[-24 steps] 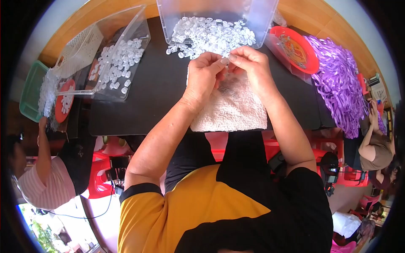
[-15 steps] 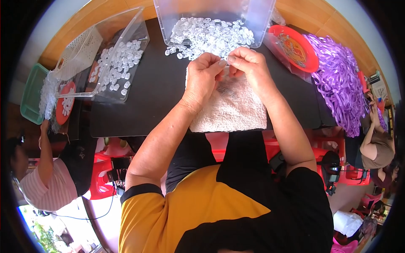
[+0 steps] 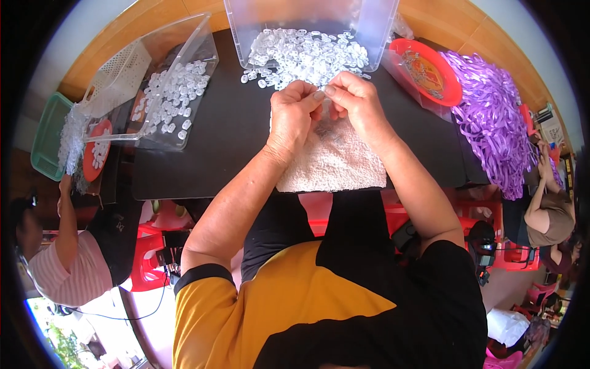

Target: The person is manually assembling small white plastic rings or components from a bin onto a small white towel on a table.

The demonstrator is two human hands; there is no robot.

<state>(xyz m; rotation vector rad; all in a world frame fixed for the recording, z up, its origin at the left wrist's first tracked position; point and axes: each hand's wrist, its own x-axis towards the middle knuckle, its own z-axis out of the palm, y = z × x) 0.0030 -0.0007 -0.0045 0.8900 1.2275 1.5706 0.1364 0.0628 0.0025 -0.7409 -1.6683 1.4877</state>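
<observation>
My left hand [image 3: 294, 114] and my right hand [image 3: 355, 101] meet over a pale towel [image 3: 332, 166], thumbs and fingers pinched together. Between the fingertips is something small and whitish, mostly covered, and its kind cannot be made out. Some small thin metallic-looking bits lie on the towel just beneath my hands. Right beyond my fingers, a heap of small white plastic pieces [image 3: 307, 55] with holes spills out of a clear plastic bin [image 3: 319, 11] lying on its side.
At left, a clear box [image 3: 200, 37] holds more white pieces near a white basket [image 3: 123, 71]. On the right are a red plate [image 3: 452, 80] with small metal parts and a pile of purple ribbons [image 3: 491, 123]. Co-workers sit at both sides of the black table [image 3: 215, 166].
Both hands stay pinched together, having shifted very slightly left. The right hand's fingers have moved a little; the rest looks the same.
</observation>
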